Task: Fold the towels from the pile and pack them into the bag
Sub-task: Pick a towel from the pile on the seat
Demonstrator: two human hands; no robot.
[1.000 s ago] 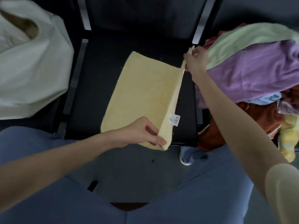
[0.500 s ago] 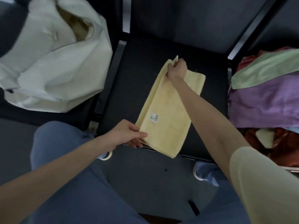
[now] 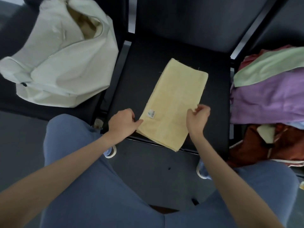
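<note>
a: the towel (image 3: 172, 102) lies folded on the middle seat (image 3: 213, 96); its near left edge is pinched by the left hand (image 3: 122, 123). the right hand (image 3: 196, 118) is loosely curled, nothing held.

b: layers could be shifted if only one side is lifted.

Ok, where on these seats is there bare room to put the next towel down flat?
Only the middle seat has bare patches: a strip left of the yellow towel and a band behind it, toward the backrest. The left seat is taken by the white bag, the right one by the towel pile.
</note>
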